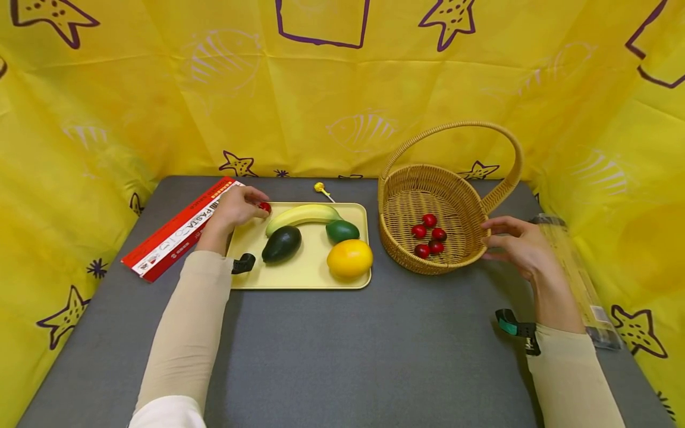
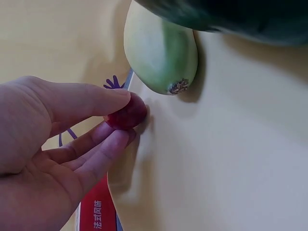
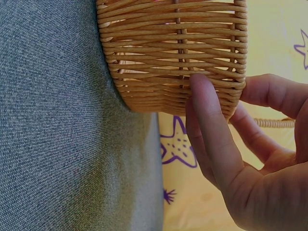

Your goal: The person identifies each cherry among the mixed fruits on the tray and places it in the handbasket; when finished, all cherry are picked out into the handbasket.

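My left hand (image 1: pixel 239 205) pinches a small red cherry (image 2: pixel 129 113) between thumb and fingers, at the far left corner of the cream tray (image 1: pixel 310 282). Beside it on the tray lie a banana (image 1: pixel 305 215), a dark avocado (image 1: pixel 282 244), a smaller green fruit (image 1: pixel 342 230) and a lemon (image 1: pixel 350 258). To the right stands a wicker basket (image 1: pixel 396 238), holding several more cherries (image 1: pixel 429 220). My right hand (image 1: pixel 521 246) holds the basket's right side near the rim; in the right wrist view some fingertips rest on the outer weave, while another reaches behind the rim.
A long red and white box marked PASTA (image 1: pixel 184 229) lies left of the tray, partly behind my left hand. A yellow lollipop (image 1: pixel 320 187) lies behind the tray. Along the table's right edge is a clear-wrapped package (image 1: pixel 580 279). Yellow patterned cloth (image 1: pixel 342 89) surrounds the grey table.
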Motion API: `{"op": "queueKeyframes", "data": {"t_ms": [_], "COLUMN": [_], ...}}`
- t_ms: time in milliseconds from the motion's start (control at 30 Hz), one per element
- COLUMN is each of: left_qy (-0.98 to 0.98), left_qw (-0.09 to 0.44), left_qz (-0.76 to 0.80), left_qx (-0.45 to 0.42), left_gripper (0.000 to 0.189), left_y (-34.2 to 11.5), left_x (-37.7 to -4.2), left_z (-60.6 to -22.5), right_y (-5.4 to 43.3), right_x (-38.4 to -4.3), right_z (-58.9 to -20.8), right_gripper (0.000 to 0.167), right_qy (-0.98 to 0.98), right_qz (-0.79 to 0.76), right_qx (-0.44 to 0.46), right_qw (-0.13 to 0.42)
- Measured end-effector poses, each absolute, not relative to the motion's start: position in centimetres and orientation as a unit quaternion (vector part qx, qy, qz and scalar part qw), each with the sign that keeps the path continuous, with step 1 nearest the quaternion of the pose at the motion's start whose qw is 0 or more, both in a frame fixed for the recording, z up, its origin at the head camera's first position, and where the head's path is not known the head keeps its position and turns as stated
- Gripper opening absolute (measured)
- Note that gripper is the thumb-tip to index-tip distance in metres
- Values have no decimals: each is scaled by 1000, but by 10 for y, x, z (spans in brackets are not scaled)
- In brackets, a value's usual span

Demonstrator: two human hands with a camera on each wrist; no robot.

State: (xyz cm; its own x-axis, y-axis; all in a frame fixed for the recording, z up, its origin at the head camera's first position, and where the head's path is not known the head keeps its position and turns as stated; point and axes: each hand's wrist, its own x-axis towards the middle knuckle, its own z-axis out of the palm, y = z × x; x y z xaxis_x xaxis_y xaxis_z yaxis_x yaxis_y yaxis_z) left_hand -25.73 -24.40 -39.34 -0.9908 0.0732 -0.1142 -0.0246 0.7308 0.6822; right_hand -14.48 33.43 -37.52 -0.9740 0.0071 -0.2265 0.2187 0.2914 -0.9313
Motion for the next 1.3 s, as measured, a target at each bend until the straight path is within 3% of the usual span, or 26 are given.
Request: {"op": "queueKeyframes", "data": {"t_ms": [800,1300], "left_qy": [830,825], "left_qw": [119,105], "left_qz": [545,555], "left_qx": [-23,4], "left_gripper": [47,44], "left_y": [-249,-237], "left_x": [-253,-245], "left_z": [-394,-374], "right_y": [332,334], "right_x": [-144,-146], "right_z": [-373,-375], "right_gripper": [23,25], "right_qy": [799,802], "right_qz": [-591,-587], "right_qx": [74,69], "right_qw": [85,85]}}
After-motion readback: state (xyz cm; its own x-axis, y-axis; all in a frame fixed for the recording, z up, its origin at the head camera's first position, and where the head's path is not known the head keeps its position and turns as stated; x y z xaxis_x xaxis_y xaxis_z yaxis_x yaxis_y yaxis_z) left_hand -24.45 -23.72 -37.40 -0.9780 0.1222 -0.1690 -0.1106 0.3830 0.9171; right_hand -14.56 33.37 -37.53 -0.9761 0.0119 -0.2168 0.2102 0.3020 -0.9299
